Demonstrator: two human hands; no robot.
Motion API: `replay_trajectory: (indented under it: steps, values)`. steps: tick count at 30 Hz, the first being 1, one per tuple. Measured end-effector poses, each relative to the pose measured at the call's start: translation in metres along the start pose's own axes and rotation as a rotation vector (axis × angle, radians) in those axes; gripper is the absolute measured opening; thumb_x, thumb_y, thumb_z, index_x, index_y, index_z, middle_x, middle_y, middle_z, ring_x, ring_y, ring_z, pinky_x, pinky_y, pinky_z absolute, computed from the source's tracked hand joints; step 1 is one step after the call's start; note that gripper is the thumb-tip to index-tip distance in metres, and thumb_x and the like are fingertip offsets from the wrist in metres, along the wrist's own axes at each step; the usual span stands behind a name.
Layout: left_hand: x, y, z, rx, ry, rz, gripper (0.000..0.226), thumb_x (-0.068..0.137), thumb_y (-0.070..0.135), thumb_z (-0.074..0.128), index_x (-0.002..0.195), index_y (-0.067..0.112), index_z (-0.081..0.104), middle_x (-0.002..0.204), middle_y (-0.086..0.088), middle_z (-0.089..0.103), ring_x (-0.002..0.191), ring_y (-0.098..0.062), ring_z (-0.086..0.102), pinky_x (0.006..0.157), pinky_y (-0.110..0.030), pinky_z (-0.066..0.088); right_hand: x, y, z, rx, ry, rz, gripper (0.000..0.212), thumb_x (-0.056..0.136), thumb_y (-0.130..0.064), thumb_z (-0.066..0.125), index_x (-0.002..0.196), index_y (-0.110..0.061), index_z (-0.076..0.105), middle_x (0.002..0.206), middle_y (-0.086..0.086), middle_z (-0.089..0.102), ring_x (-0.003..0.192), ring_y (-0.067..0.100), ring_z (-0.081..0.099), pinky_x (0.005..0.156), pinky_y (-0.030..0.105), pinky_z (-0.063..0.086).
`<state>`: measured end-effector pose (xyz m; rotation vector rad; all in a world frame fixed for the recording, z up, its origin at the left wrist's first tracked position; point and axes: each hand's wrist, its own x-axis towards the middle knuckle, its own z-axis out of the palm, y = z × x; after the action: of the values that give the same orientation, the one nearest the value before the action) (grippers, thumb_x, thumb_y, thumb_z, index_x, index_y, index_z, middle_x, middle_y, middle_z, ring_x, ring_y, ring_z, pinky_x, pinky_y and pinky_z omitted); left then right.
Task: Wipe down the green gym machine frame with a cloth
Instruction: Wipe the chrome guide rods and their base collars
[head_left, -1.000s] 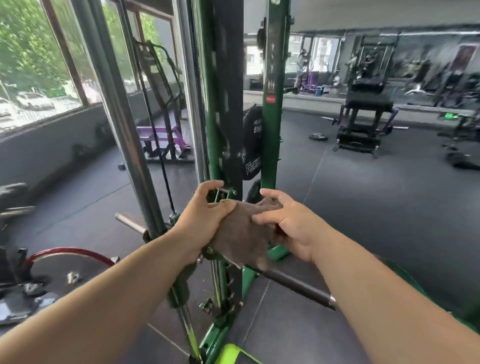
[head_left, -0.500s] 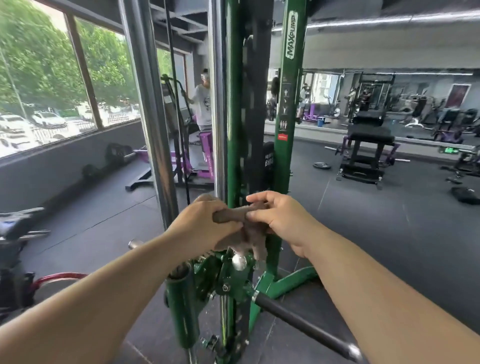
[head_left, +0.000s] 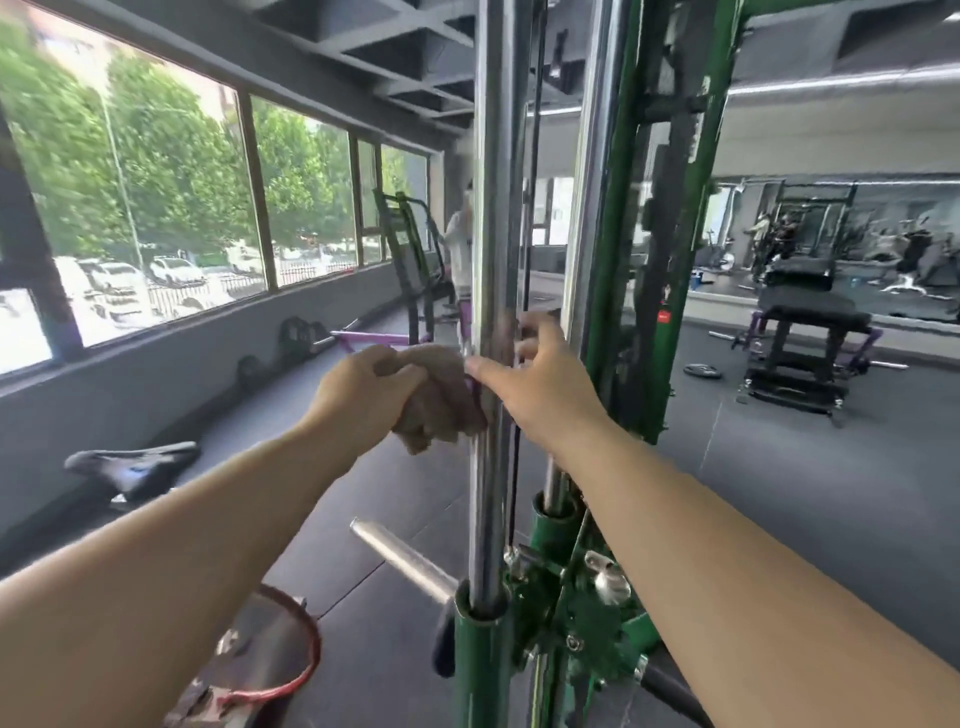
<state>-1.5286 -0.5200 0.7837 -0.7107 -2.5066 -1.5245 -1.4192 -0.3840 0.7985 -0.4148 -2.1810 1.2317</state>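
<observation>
Cloth (head_left: 441, 400): brown-grey, bunched, gripped in the left hand (head_left: 358, 395), fingers curled round it; pressed against the near chrome guide rod (head_left: 493, 260), seemingly placed for a wiping stroke along it.
Right hand (head_left: 540, 384): fingers spread, loosely extended, grasping nothing; reaching between the two chrome rods, perhaps to steady or take the cloth.
Green frame (head_left: 608, 291): upright just behind the rods, with green sleeves at their feet.
Red-rimmed weight plate (head_left: 291, 675): lower left, on the floor.
</observation>
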Motion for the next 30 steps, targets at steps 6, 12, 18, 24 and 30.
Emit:
replay_trajectory:
  steps: [6,12,18,24,30]
  values:
    - [0.068,-0.027,0.015,0.039,-0.279,0.095,0.013,0.087,0.032,0.061,0.091,0.028,0.073,0.076,0.003,0.071,0.075,-0.02,0.066,0.061,-0.027,0.05,0.028,0.01,0.049,0.123,0.276,-0.046,0.026,0.089,-0.03,0.071,0.108,-0.029,0.053,0.091,-0.014,0.064,0.084,0.004,0.062,0.07,0.017,0.044]
    - [0.053,-0.028,0.048,0.122,-0.546,0.379,0.025,0.064,0.035,0.05,0.065,0.012,0.059,0.056,0.005,0.056,0.053,-0.007,0.051,0.051,-0.027,0.041,0.02,0.031,0.017,0.094,0.058,0.007,0.03,0.077,-0.047,0.078,0.079,-0.025,0.058,0.061,-0.021,0.053,0.059,-0.004,0.052,0.069,0.016,0.043]
    - [-0.016,-0.031,0.057,-0.195,-0.159,0.247,0.021,0.071,0.024,0.057,0.063,0.005,0.053,0.044,0.012,0.053,0.042,-0.005,0.047,0.041,-0.015,0.041,0.003,0.067,-0.028,0.168,-0.002,0.122,0.019,0.086,-0.03,0.075,0.095,-0.014,0.073,0.095,0.008,0.073,0.079,0.01,0.067,0.083,0.03,0.055]
    - [-0.112,0.04,0.13,0.05,-0.085,0.451,0.028,0.082,0.048,0.057,0.077,0.02,0.059,0.058,0.011,0.056,0.054,-0.004,0.052,0.047,-0.026,0.038,-0.054,0.098,-0.121,0.257,-0.044,0.192,0.015,0.095,-0.025,0.066,0.083,-0.021,0.073,0.077,-0.004,0.072,0.075,0.012,0.066,0.084,0.036,0.056]
    - [-0.172,0.132,0.24,-0.212,-0.332,0.273,0.02,0.09,0.028,0.069,0.102,0.043,0.062,0.093,0.012,0.067,0.084,-0.005,0.064,0.071,-0.025,0.051,-0.121,0.134,-0.265,0.255,0.017,0.318,0.019,0.094,-0.021,0.066,0.111,-0.028,0.069,0.094,-0.005,0.072,0.078,0.011,0.065,0.06,0.021,0.051]
